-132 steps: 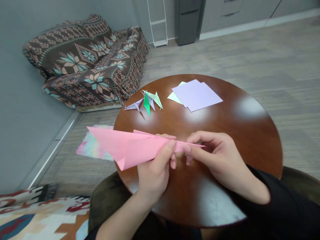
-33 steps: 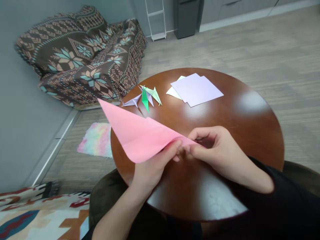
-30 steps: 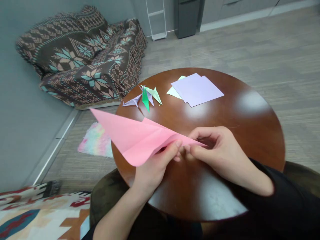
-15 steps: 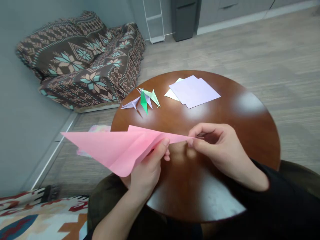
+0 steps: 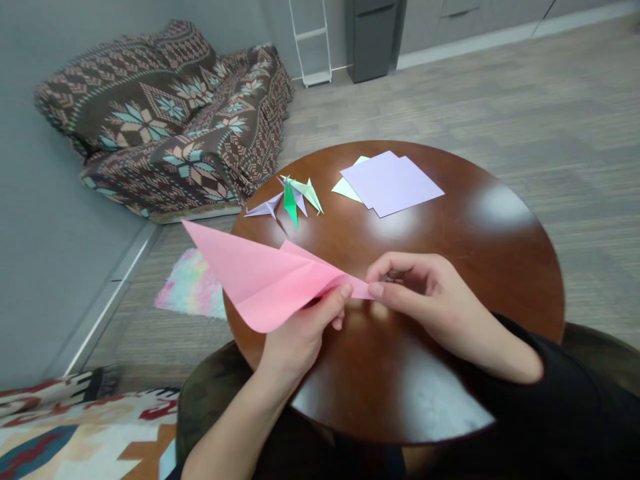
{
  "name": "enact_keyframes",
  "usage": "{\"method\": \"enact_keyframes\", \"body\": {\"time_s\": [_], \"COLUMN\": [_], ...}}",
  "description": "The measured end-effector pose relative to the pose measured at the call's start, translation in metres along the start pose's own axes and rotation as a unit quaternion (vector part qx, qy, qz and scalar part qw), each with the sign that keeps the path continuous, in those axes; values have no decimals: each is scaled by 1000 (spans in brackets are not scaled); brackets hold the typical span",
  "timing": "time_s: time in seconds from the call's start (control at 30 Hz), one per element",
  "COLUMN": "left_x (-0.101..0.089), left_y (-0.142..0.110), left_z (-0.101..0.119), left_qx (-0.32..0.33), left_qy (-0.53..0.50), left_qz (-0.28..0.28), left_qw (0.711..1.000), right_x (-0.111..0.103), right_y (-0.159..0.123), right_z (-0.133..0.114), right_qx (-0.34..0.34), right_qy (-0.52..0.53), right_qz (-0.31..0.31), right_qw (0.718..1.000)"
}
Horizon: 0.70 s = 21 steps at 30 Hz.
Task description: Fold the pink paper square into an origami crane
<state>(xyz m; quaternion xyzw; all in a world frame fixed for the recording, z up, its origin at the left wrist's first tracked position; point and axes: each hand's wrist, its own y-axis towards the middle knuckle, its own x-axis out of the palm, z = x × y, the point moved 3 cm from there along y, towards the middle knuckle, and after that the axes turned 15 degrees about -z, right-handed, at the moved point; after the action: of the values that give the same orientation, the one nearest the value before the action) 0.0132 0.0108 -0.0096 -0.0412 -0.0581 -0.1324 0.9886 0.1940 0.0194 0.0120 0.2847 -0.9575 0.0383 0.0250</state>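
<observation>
A partly folded sheet of pink paper (image 5: 270,277) is held in the air above the round wooden table. Its broad pointed flap reaches up and to the left, and a narrow end runs to the right. My left hand (image 5: 305,327) pinches it from below, thumb on top near the middle. At the narrow right end, my right hand (image 5: 420,287) grips the paper between thumb and index finger. Beyond the paper, several folded paper cranes (image 5: 290,200) in purple, green and pale green lie bunched together.
The round brown table (image 5: 480,253) carries flat purple sheets (image 5: 395,183) over a pale green sheet (image 5: 347,190) at its far side. A patterned covered sofa (image 5: 170,133) stands behind at left. On the floor lies a fluffy pastel rug (image 5: 190,287).
The pink paper's left flap has swung upward and to the right, so the paper now slants down toward my right hand. Both hands keep their grip, with the right one slightly shifted.
</observation>
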Motion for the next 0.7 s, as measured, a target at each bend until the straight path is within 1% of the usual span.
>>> {"method": "enact_keyframes", "body": {"time_s": [0.07,0.13,0.23,0.37,0.5,0.7], "left_x": [3,8,17,27,30,32], "left_y": [2,4,7,7,5,4], "left_z": [0,2,5,3,0,-1], "left_qx": [-1,13,19,-6,-20,-26], "left_qy": [-19,-61,-129,-189,-233,-256], "left_qz": [2,13,12,-16,-14,-13], "left_qw": [1000,998,991,982,972,966], "right_x": [5,8,9,8,8,8], "right_y": [2,3,4,4,4,3], "right_z": [0,0,1,2,2,5], "right_qx": [25,36,40,36,53,47], "right_qy": [-9,-11,9,49,43,40], "right_qz": [-41,-60,-77,-64,-50,-19], "right_qw": [999,997,996,996,996,998]}}
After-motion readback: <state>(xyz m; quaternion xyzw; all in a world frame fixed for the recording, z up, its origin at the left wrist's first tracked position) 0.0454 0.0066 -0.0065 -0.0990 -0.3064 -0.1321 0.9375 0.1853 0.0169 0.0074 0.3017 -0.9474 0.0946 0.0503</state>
